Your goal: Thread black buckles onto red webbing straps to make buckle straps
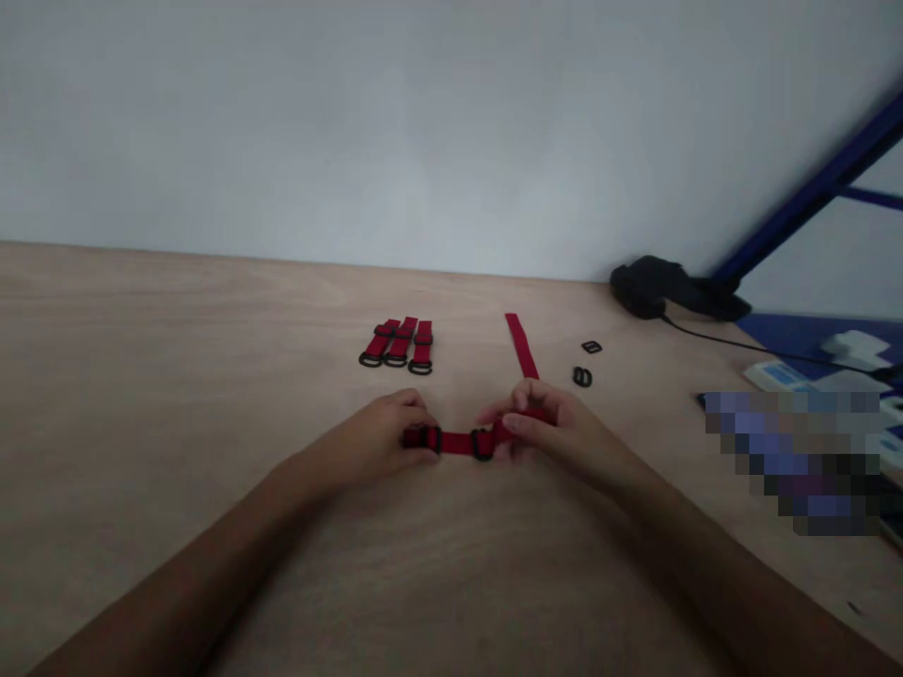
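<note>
A red webbing strap (458, 442) with black buckles on it stretches between both hands, low over the wooden table (176, 376). My left hand (385, 432) pinches its left end by a black slider. My right hand (546, 428) is closed round the right part, past a black ring. The strap's free tail (522, 346) runs away from my right hand across the table. Behind my left hand lie three finished red straps (401, 343) with black rings, side by side.
Two loose black buckles (582, 377) (591, 347) lie to the right of the tail. A black device (663, 287) with a cable sits at the back right by the wall. Blue and white items (832, 362) and a blurred patch are at the right edge.
</note>
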{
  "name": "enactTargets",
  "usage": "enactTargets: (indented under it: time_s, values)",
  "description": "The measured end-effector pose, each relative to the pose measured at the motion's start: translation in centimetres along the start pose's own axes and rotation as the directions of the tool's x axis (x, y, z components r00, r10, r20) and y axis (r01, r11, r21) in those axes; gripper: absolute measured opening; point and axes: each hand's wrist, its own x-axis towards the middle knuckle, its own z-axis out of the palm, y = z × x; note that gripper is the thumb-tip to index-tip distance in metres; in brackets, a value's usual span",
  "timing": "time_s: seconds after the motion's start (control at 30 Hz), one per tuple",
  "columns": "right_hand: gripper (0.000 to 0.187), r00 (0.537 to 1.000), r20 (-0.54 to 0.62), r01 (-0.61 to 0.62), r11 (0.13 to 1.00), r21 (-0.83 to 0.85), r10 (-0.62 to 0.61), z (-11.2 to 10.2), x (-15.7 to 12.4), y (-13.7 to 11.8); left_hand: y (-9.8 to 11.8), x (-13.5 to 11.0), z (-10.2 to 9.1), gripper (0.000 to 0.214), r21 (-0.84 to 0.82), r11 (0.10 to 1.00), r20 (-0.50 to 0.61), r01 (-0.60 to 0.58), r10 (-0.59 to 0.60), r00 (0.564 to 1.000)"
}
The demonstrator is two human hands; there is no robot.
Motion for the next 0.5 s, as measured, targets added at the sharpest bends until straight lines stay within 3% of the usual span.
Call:
enactTargets:
  time_s: [0.23, 0.33, 0.5]
  values:
    - [0.04, 0.991, 0.12, 0.078, 0.993, -0.089, -0.067, 1.2, 0.2, 1.6, 0.6, -0.1, 0.0, 0.024, 0.018, 0.999, 0.0, -0.035, 0.035, 0.999]
    - [0.036, 0.996, 0.076, 0.06, 0.985, -0.159, -0.048, 1.7, 0.5, 2.0, 0.5, -0.1, 0.2, 0.019, -0.001, 0.999, -0.004, -0.037, 0.037, 0.999]
    - [0.022, 0.991, -0.025, 0.119, 0.965, -0.235, -0.128, 1.7, 0.7, 2.0, 0.5, -0.1, 0.3, 0.018, -0.031, 0.998, -0.036, -0.059, 0.058, 0.998]
